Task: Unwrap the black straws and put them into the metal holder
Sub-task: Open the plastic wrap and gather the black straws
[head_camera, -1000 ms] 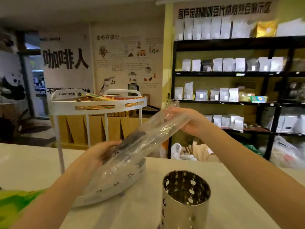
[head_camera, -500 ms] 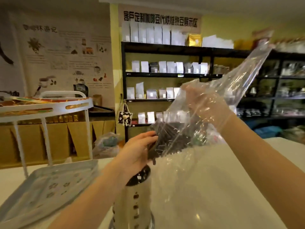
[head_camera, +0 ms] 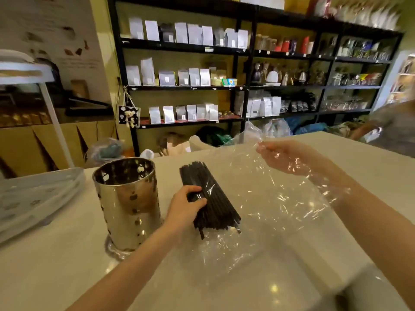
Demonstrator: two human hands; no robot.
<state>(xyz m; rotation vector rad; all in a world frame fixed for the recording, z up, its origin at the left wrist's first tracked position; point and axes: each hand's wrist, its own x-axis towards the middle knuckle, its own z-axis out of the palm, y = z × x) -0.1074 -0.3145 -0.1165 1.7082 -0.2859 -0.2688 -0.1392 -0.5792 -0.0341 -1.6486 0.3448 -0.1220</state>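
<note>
Indoors, on a pale counter (head_camera: 67, 254) before shelves (head_camera: 184, 86), left hand (head_camera: 186, 207) grips black straws (head_camera: 208, 198), right hand (head_camera: 289, 158) pinches wrap (head_camera: 269, 198).

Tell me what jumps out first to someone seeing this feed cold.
The bundle of thin black straws lies at the centre of the pale counter, gripped by the left hand. Just left of it stands the tall shiny perforated metal holder, upright, no straws in it. To the right, the right hand holds up the crinkled clear plastic wrapper, which spreads over the counter and partly drapes the straws.
</note>
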